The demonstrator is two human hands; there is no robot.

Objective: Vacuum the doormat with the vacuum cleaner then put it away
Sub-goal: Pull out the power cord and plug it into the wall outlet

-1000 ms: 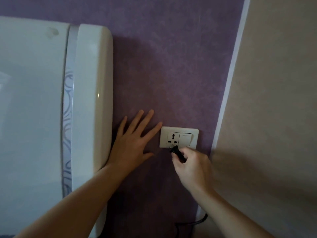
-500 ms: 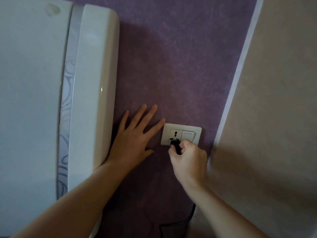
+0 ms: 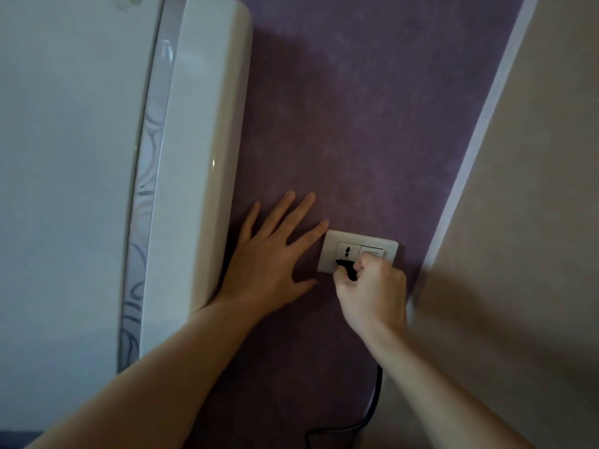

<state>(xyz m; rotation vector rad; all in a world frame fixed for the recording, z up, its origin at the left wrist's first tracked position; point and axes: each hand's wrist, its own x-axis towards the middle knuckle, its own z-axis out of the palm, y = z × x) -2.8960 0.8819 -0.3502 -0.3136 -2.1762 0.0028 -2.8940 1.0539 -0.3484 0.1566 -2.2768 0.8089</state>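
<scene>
A white wall socket plate point(image 3: 330, 251) with a switch sits on the purple wall. My right hand point(image 3: 372, 290) pinches a black plug point(image 3: 346, 270) whose pins meet the lower holes of the socket. The black cord point(image 3: 372, 403) hangs down from under that hand and loops at the bottom edge. My left hand point(image 3: 269, 254) lies flat against the wall just left of the plate, fingers spread and straight. Neither the vacuum cleaner nor the doormat is in view.
A large white appliance point(image 3: 201, 150) with a patterned silver strip stands against the wall at the left, close to my left hand. A white trim strip point(image 3: 479, 131) divides the purple wall from a beige wall point(image 3: 525, 241) on the right.
My right hand has brought the plug up from just below the socket onto its lower holes. The view has moved closer; my left hand stays flat on the wall.
</scene>
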